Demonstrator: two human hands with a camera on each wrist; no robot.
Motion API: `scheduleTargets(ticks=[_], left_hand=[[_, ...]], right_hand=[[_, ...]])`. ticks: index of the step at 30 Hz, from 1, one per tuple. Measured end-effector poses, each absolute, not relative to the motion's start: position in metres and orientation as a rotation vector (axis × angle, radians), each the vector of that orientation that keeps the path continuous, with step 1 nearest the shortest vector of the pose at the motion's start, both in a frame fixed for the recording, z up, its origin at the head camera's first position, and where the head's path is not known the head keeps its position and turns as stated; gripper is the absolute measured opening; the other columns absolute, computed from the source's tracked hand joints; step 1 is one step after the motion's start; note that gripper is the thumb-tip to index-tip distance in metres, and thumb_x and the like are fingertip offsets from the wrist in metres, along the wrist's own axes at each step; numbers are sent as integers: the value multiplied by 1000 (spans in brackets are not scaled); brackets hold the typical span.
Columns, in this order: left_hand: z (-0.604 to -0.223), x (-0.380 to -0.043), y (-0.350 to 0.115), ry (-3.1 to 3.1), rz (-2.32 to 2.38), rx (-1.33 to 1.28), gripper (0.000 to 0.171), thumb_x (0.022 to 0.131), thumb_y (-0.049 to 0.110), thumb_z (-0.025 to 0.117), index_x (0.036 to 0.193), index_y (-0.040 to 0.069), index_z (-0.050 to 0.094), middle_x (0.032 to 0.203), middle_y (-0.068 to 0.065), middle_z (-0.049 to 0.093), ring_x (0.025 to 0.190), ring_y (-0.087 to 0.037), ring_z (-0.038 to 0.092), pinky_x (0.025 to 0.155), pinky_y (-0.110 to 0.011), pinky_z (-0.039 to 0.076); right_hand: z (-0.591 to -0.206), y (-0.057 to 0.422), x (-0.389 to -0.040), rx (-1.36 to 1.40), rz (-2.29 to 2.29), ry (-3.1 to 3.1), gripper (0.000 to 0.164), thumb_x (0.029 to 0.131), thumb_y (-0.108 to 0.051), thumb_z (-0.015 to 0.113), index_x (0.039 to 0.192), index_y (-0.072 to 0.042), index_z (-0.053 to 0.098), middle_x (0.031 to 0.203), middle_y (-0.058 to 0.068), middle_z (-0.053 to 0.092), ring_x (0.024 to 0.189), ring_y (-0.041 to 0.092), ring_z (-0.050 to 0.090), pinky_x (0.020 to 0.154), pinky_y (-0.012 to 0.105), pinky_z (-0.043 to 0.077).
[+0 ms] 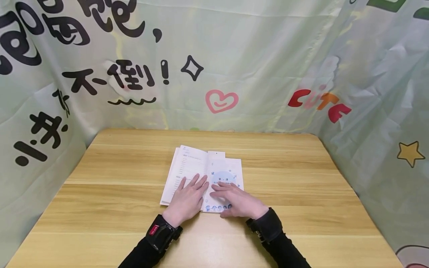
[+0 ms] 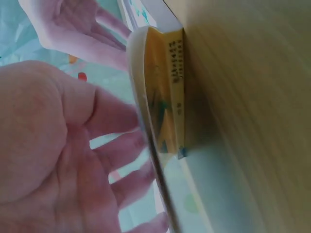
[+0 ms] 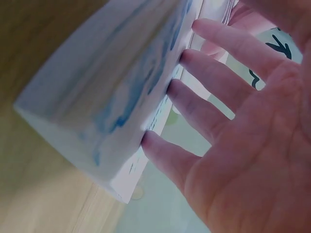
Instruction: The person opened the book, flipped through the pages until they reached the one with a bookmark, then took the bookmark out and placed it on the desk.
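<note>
An open book [image 1: 192,163] lies on the wooden table, printed lines on its left page and a blue round picture on its right page [image 1: 236,169]. My left hand [image 1: 187,197] rests on the lower left page near the fold, fingers spread. The fingertips of my right hand [image 1: 239,201] touch the right page, its thumb by the lower edge. In the left wrist view the left hand [image 2: 73,145] lies along the raised cover, and a yellow spine [image 2: 177,92] with dark print shows beneath. In the right wrist view the fingertips of the right hand [image 3: 243,121] press the blue-printed page [image 3: 116,107].
The wooden table [image 1: 301,178] spreads around the book on every side. Behind it and at both sides hangs a pale green printed cloth [image 1: 261,67] with dark lettering, a pink heart and a star. Black bands circle both wrists.
</note>
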State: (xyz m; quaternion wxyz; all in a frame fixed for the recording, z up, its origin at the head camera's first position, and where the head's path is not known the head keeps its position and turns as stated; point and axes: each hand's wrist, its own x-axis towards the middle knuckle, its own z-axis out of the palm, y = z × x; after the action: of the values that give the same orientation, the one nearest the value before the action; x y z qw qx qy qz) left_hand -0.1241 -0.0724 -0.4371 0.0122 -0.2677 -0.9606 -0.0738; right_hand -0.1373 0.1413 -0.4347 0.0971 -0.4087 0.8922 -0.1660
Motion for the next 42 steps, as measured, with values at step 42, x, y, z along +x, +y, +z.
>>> scheduleTargets(ticks=[42], left_hand=[[-432, -118, -68, -3056, -366, -853, 89, 77, 64, 62, 140, 2, 48, 148, -24, 37, 134, -41, 31, 101, -71, 27]], right_hand=[[-423, 147, -141, -1361, -513, 2666, 13, 84, -16, 69, 94, -14, 78, 119, 8, 68, 114, 23, 58, 104, 54, 38]])
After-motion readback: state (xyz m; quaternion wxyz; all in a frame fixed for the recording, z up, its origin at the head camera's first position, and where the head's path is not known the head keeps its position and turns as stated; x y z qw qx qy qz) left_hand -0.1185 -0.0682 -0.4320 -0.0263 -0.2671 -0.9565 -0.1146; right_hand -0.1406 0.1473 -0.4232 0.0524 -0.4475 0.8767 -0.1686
